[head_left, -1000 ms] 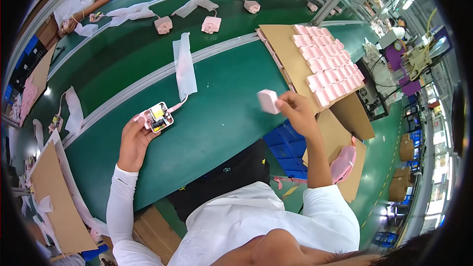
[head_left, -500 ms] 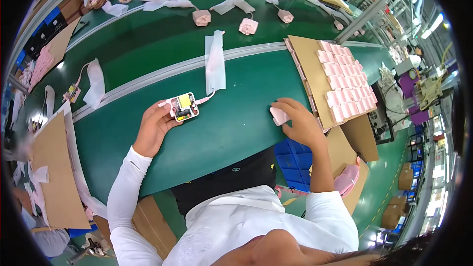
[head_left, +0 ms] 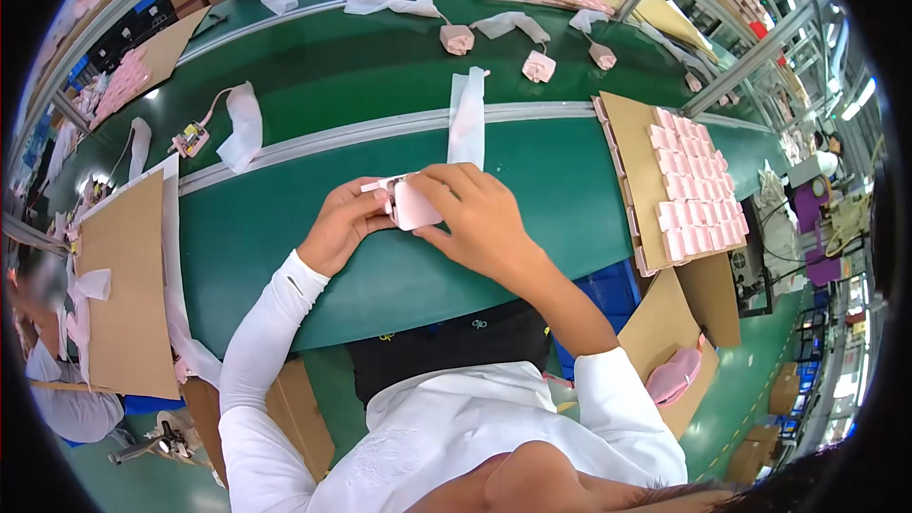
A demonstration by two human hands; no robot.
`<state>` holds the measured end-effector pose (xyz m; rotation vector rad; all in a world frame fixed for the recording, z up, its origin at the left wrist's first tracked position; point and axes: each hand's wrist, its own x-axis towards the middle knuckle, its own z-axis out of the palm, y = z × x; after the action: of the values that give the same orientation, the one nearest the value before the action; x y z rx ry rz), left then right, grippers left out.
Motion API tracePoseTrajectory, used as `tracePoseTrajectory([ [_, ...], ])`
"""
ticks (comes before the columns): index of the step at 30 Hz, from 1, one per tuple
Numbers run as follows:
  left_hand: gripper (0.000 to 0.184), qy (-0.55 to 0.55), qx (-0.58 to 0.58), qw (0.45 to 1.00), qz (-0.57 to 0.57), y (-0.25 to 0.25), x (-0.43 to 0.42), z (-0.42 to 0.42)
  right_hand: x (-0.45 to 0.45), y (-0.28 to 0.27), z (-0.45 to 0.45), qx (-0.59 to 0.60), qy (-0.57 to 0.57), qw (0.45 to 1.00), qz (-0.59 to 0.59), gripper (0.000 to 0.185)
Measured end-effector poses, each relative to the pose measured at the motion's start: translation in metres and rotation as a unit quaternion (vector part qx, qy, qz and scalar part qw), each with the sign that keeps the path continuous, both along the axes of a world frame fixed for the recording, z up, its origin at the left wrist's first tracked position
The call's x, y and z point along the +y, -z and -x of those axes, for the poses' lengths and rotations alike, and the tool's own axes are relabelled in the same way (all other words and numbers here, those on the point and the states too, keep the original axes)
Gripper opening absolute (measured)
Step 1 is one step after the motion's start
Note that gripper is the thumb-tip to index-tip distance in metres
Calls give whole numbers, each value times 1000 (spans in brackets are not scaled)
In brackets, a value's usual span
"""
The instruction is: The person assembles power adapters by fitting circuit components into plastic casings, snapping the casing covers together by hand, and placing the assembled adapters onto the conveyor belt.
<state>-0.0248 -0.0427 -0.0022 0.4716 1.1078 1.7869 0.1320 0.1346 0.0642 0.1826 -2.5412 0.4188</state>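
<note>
Pink charger casing [head_left: 416,207], plug end [head_left: 373,186] pointing left, long axis roughly sideways, gripped in both hands [head_left: 344,226].

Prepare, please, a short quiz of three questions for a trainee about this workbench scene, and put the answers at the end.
1. Which hand grips the pink, rounded plastic cover?
A) left
B) right
C) neither

2. True or false: the flat brown cardboard sheet bearing rows of pink plastic pieces lies to the right of the cover.

3. Fill in: the long, white, translucent wrapping lies across the silver-coloured metal ____.

Key:
1. B, the right hand
2. True
3. rail
</note>
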Motion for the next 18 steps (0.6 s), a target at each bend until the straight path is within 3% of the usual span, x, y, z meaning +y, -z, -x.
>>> tracePoseTrajectory([
  [15,41,-55,49,997,8,6,0,-9,-16,14,13,19,16,998,-50,62],
  [18,35,-99,151,983,16,7,0,-15,-17,23,16,41,13,998,-53,62],
])
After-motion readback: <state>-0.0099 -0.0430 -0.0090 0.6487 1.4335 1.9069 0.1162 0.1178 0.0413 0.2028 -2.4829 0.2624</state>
